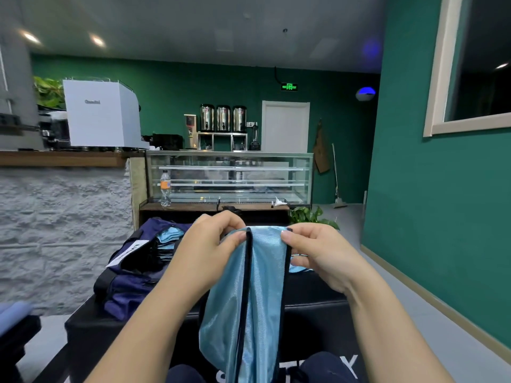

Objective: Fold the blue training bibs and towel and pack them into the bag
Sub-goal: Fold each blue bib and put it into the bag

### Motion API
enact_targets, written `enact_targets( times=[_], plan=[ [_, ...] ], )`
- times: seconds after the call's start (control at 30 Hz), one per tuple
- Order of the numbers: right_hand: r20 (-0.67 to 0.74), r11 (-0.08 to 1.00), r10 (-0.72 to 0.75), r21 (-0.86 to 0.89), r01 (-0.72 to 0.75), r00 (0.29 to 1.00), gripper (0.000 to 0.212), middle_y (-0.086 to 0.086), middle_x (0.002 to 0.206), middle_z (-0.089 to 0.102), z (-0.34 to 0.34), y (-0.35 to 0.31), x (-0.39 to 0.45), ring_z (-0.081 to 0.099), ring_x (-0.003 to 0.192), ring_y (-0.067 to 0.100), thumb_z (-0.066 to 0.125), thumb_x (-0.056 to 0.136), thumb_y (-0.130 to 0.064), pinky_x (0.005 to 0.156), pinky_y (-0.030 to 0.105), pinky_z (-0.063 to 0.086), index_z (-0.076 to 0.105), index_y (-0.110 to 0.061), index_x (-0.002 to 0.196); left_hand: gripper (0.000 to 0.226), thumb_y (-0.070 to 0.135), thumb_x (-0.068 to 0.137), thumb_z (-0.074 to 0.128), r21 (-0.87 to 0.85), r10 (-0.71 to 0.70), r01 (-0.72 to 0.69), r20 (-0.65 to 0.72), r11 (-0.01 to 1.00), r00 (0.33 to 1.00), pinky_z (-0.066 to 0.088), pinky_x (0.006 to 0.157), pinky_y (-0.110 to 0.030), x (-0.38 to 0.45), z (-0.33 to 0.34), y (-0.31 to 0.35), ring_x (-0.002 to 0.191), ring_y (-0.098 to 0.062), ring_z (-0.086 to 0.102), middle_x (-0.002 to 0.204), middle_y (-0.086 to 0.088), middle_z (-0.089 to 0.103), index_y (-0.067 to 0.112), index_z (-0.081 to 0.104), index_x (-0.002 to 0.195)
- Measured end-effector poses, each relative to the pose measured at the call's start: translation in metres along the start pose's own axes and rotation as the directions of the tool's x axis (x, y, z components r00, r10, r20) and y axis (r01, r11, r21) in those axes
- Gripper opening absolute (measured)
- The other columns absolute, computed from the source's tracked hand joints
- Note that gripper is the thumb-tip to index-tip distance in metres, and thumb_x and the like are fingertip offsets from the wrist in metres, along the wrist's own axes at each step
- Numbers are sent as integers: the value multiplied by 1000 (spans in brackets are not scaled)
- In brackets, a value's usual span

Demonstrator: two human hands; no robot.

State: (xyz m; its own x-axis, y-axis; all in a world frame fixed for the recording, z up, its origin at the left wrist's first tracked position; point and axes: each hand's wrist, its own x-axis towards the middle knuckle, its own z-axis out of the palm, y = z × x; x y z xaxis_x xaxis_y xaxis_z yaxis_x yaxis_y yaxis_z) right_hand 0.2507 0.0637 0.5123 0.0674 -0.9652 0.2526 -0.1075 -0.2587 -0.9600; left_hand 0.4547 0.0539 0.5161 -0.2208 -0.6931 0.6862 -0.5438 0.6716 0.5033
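Left hand [214,239] at centre frame, thumb and curled fingers pinching the top edge of a shiny light-blue mesh training bib with dark navy trim [249,299]. Right hand [318,252] just right of it, pinching the same top edge at the other corner, thumbnail facing the camera. Bib hanging down between both forearms toward the bottom of the frame, draped in loose vertical folds, dark trim running down the middle.

Left of centre, behind the left wrist: an open navy-blue fabric duffel bag [130,283] sitting on a black padded bench [318,305], with a stack of folded light-blue bibs [168,239] showing inside it and a white tag on the rim. More light-blue fabric peeking out under the right hand; can't tell what exactly.

Further back, mid-frame: glass display case [229,178] with a clear plastic bottle with an orange label [165,189] standing in front.
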Motion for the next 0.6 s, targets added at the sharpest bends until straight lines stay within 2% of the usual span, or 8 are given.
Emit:
enact_targets(
  times=[0.07,0.13,0.23,0.33,0.4,0.47,0.6],
  plan=[
    [42,998,-17,68,14,999,14,0,88,71,1,-3,-1,64,75,9,62,91,-20,61,21,51,70,-9,93,26,21,89,62,7,-5,6,-14,1000,1000,32,67,-9,1,2,-1,85,1,46,79,4,60,38,51,73],
    [44,992,-28,126,22,999,16,4,91,73,3,-6,-3,65,77,12,61,91,-20,56,18,50,70,-7,95,27,20,90,61,34,23,-21,-44,999,999,35,74,-16,2,5,-3,87,-4,47,84,6,58,39,50,75],
    [-125,996,-8,92,19,992,15,18,96,72,6,-8,-1,61,80,20,64,90,-19,55,17,51,72,-7,94,17,22,92,58,94,124,-112,-130,989,984,37,81,-29,2,6,-3,89,-11,48,87,13,55,31,51,80],
    [-261,999,-53,-10,52,964,17,28,101,67,13,-9,0,62,73,18,68,88,-16,57,20,55,70,-1,93,12,28,94,53,29,129,-126,-125,992,984,37,68,-31,0,8,1,69,-7,49,72,13,57,26,54,82],
    [-236,996,-83,-29,79,968,16,22,88,70,20,-12,-2,65,68,13,67,88,-13,60,23,58,69,2,94,13,34,94,54,-17,130,-131,-84,991,988,40,64,-34,-2,11,4,65,-11,51,67,6,58,25,56,84],
    [-137,996,-90,-11,89,987,13,9,76,70,26,-17,-5,65,64,7,62,91,-9,61,22,58,68,1,96,15,43,90,52,-26,152,-153,-63,988,986,40,61,-31,-3,14,7,62,-15,51,65,3,58,30,56,83],
    [8,993,-115,-30,115,993,17,9,81,68,30,-23,-10,61,71,13,57,95,-9,63,20,56,69,0,102,9,35,92,59,-39,157,-161,-80,986,984,32,53,-24,-4,17,5,56,-10,44,61,9,52,34,52,86]
  ],
)
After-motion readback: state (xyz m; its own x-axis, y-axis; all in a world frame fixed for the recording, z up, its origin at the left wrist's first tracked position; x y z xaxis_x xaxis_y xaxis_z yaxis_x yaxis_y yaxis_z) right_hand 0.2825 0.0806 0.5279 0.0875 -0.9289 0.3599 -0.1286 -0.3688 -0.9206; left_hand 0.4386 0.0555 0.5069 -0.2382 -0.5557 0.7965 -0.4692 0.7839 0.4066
